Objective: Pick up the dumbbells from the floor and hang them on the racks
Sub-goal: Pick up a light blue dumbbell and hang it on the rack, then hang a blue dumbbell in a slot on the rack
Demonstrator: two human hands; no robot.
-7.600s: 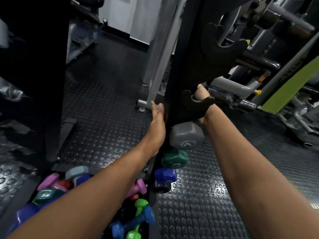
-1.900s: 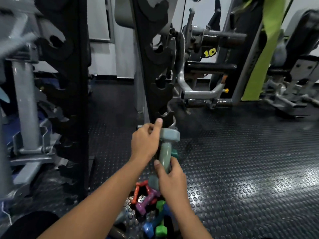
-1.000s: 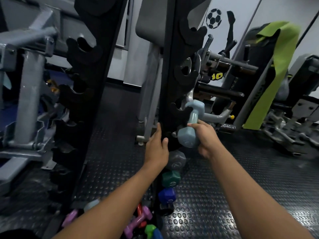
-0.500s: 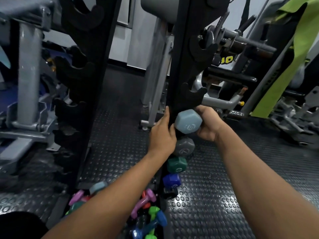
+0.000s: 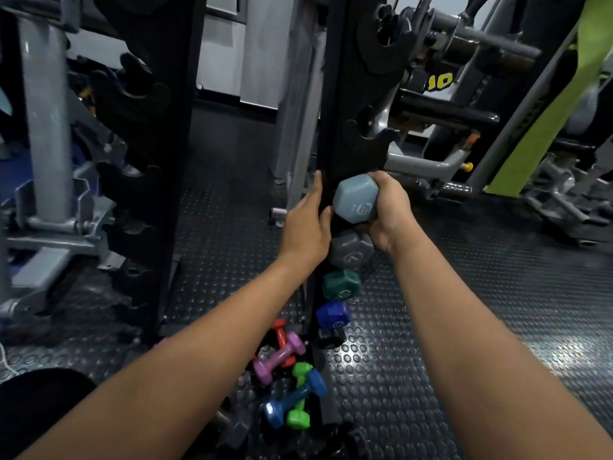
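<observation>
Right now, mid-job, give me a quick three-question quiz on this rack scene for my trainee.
1. True or false: the right hand grips the light blue dumbbell at the black rack upright.
2. Which dumbbell end sits directly below the light blue one on the rack? A) grey dumbbell B) green dumbbell C) dark blue dumbbell
3. Fill in: the left hand rests with straight fingers against the rack ______.

Key: 1 true; 2 A; 3 upright. On the floor still lie the purple dumbbell, blue dumbbell and lime dumbbell.
</observation>
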